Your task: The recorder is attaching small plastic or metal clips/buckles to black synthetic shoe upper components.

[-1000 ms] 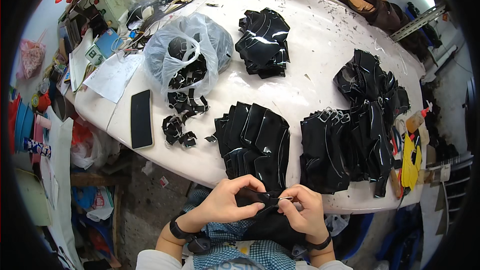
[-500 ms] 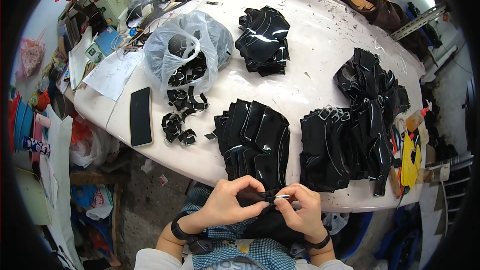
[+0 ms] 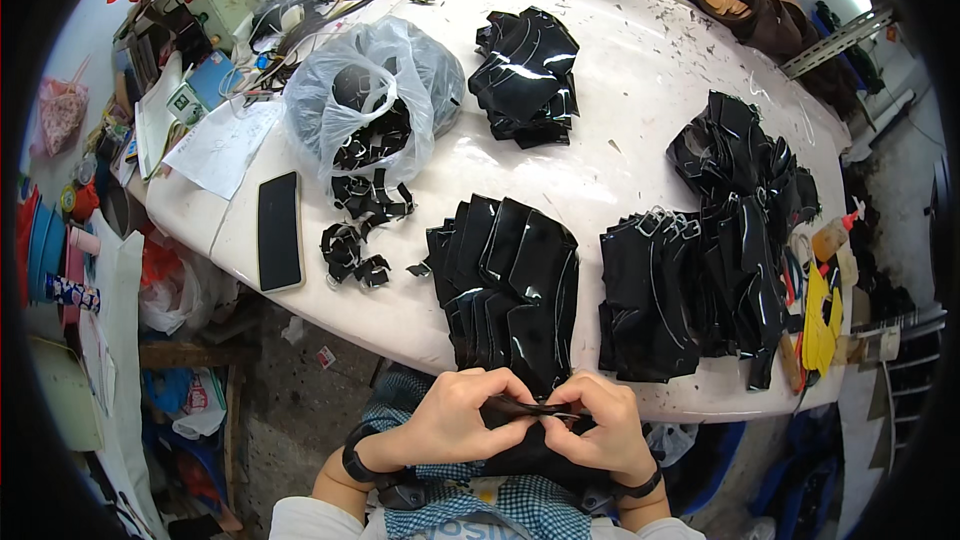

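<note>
Close to my body, just off the table's near edge, both hands pinch a black glossy piece point(image 3: 508, 408) that looks like patent leather. My left hand point(image 3: 458, 418) has thumb and fingers closed on its left part. My right hand point(image 3: 603, 427) grips its right end, where a thin silvery bit shows by the fingertips; its kind is hard to make out. Right in front of them lies a fanned stack of similar black pieces point(image 3: 530, 260). To its right is another black stack point(image 3: 645, 300) with metal buckles point(image 3: 660, 224) along its far edge.
At the left a clear plastic bag point(image 3: 430, 90) spills small black straps point(image 3: 345, 250). A phone point(image 3: 279, 230) lies beside it. More black pieces point(image 3: 525, 75) are piled farther back and at the right point(image 3: 735, 140). Yellow-handled tools point(image 3: 822, 315) and a bottle point(image 3: 830, 238) stand at the right edge.
My right hand has turned and drawn in against my left. The silvery bit that stuck out from its fingertips now sits against the black piece, mostly covered.
</note>
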Available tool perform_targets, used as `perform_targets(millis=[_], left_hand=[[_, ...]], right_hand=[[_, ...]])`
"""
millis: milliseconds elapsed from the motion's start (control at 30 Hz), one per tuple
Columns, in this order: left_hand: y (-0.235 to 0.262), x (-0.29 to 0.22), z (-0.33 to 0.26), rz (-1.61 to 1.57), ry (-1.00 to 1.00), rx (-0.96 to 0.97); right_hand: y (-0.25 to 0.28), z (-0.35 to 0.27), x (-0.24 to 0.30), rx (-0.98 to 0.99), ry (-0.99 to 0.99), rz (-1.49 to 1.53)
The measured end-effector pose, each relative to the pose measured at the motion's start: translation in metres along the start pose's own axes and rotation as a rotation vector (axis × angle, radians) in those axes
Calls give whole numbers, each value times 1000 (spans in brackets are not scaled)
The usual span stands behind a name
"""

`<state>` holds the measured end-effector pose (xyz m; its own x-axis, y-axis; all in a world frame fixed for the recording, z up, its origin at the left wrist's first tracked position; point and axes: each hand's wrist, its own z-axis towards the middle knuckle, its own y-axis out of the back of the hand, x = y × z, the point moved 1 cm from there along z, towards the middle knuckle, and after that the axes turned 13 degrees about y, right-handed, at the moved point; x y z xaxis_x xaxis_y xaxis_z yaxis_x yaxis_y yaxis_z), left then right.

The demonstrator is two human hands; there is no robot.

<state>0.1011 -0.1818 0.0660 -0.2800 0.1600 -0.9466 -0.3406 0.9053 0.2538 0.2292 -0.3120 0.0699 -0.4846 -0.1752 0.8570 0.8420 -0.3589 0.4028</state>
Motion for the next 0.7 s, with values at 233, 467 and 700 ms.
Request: perform_targets(millis=[233, 467, 700], left_hand=[[-7, -4, -10, 85, -191, -144], [-17, -8, -17, 275, -385, -224], [0, 1, -11, -347, -55, 88]], right_hand=[[-7, -4, 4, -96, 121, -202], [-17, -13, -9, -234, 89, -82], [-7, -13, 2, -154, 55, 125]])
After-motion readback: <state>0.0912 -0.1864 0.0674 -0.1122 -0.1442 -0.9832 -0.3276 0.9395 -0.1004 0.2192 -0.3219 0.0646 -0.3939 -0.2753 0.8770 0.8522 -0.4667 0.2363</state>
